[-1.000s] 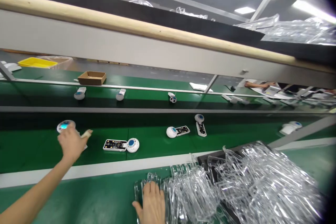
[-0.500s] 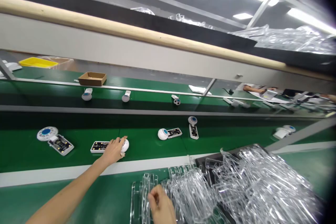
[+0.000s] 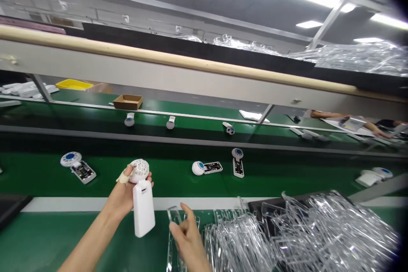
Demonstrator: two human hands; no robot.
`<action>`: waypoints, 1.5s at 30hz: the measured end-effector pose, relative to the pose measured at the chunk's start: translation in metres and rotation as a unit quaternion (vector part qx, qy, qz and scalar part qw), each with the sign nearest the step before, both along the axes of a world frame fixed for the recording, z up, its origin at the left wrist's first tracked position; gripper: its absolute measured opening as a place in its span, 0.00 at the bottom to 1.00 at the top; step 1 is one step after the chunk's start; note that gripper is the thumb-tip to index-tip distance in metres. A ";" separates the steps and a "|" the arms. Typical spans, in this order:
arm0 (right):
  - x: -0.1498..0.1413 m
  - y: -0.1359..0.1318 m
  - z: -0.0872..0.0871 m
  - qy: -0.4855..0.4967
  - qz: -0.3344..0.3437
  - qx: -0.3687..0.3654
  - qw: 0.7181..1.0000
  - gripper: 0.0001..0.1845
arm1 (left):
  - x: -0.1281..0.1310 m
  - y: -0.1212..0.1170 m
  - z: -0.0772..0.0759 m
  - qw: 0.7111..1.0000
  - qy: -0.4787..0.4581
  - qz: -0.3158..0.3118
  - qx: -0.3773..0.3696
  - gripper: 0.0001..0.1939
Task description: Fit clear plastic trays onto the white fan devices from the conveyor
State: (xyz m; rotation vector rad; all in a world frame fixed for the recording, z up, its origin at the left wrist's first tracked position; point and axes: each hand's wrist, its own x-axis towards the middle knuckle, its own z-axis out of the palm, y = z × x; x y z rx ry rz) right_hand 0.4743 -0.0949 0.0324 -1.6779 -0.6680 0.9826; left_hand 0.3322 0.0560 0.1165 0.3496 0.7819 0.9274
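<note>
- Fan [image 3: 144, 210] pinched at its head by left hand [image 3: 123, 195]; likely light, stiff, better held by its handle.
- Clear frame [image 3: 174, 213] by half-curled right hand [image 3: 191, 242]; grip cannot be told.

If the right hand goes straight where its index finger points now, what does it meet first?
The right hand would probably meet the white strip beside the green belt; depth is unclear.
</note>
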 end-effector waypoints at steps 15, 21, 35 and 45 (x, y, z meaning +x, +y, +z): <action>-0.056 0.021 -0.047 -0.568 0.404 0.204 0.688 0.22 | -0.088 0.011 -0.053 0.800 0.556 0.030 0.226 0.36; -0.036 0.026 -0.040 -0.553 0.494 0.246 0.625 0.13 | -0.113 0.034 -0.091 0.769 0.610 -0.102 0.161 0.27; -0.018 0.043 -0.011 -0.494 0.568 0.089 0.652 0.18 | -0.082 0.016 -0.087 0.851 0.498 -0.087 0.143 0.28; -0.064 0.030 -0.002 -0.511 0.297 -0.009 0.807 0.35 | -0.060 -0.022 -0.058 0.901 0.417 -0.031 0.110 0.33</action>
